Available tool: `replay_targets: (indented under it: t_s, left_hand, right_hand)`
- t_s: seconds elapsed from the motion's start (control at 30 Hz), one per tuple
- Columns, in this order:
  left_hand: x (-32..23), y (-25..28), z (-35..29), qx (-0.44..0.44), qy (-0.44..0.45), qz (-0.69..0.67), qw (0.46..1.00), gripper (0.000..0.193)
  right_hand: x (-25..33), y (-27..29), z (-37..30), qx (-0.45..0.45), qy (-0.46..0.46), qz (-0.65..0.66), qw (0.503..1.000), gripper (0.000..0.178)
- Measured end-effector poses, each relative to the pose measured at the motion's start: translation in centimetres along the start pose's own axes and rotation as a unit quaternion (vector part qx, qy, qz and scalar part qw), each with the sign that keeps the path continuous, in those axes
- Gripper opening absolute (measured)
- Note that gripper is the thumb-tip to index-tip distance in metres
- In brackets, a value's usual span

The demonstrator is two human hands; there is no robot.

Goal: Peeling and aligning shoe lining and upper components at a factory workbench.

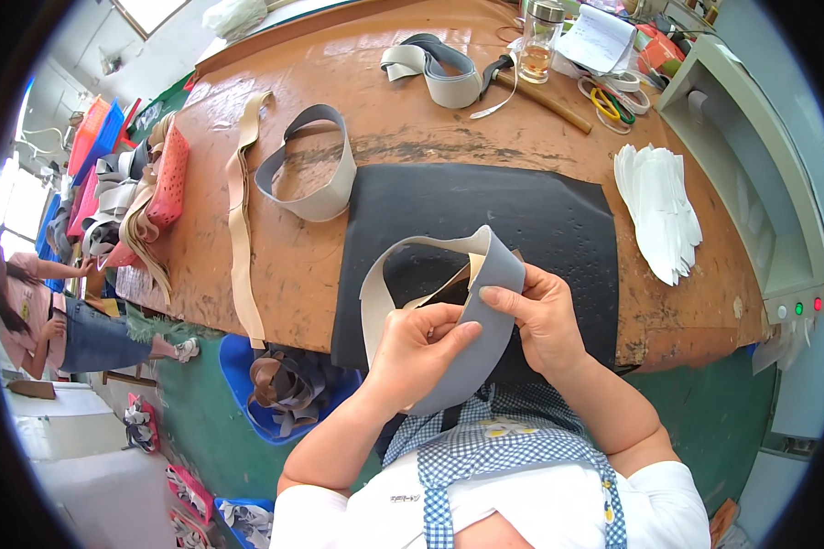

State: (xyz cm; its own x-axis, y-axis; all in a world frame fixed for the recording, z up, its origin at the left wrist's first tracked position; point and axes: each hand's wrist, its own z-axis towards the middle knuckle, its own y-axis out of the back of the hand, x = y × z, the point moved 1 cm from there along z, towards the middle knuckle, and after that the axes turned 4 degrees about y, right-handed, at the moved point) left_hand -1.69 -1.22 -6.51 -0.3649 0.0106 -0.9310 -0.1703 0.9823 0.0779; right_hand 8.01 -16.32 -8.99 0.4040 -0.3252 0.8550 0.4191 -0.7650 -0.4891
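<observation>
Between my hands is a wide grey strip point(473, 352) bent into a loop, pale on its inner face. My left hand point(418, 352) pinches its near left part, thumb and fingers pressed together. With thumb on the outer face and fingers behind, my right hand point(542, 316) grips the right side. A narrow yellowish edge shows inside the loop by the right thumb; what it belongs to I cannot make out. Under the loop lies a black mat point(558, 220). A second grey loop point(325, 197) stands on the table beyond my left hand.
On the brown table point(220, 210) lie a long beige strip point(240, 215), a coiled grey strip point(449, 87), a stack of white pieces point(659, 210) and a glass jar point(540, 41). A grey machine point(751, 165) stands right. A blue bin point(238, 375) sits below; a person point(41, 320) is left.
</observation>
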Motion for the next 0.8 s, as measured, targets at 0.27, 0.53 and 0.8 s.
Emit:
replay_targets:
  t_s: [0.27,0.53,0.8]
  left_hand:
    - [0.1,0.1,0.1,0.021,-0.023,0.002,1.000,0.022]
    - [0.7,-0.1,-0.6,0.003,-0.037,0.025,0.999,0.020]
    - [0.0,-0.9,-1.6,-0.053,-0.035,-0.005,0.998,0.021]
  right_hand:
    - [-0.3,-0.5,-0.4,-0.018,0.031,0.019,0.999,0.021]
    - [-1.3,-0.7,-0.4,-0.011,0.057,0.013,0.998,0.026]
    - [-0.4,-0.9,-0.1,0.011,-0.018,0.068,0.997,0.024]
